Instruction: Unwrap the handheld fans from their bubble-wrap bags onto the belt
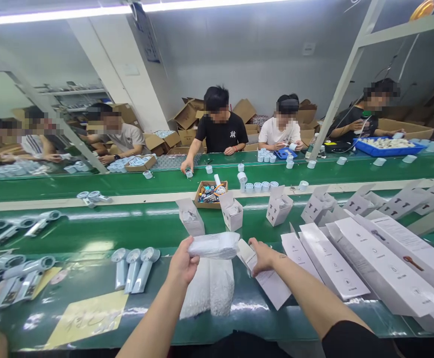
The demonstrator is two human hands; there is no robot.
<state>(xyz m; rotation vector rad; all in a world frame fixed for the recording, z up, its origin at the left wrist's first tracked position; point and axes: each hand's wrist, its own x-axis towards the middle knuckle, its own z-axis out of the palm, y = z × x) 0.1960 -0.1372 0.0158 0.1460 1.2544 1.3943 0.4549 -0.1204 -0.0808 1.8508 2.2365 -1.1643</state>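
Observation:
My left hand (183, 261) is closed around one end of a device in bubble wrap (217, 245), held level above the bench. Its other end points at the near end of a white cardboard box (272, 289), which my right hand (264, 256) grips from above. Whether the wrapped device touches the box's opening I cannot tell. Beneath the left hand lies a stack of bubble-wrap bags (213, 291). Left of it, several light-blue handheld devices with round heads (140, 268) rest unwrapped on the green bench.
Long white boxes (359, 261) lean in a row at right. Open boxes with wrapped contents (232, 214) stand on the green conveyor (157, 226). A carton of small parts (207, 196) sits behind them. Yellow paper (90, 313) lies front left. Co-workers (220, 129) sit across the line.

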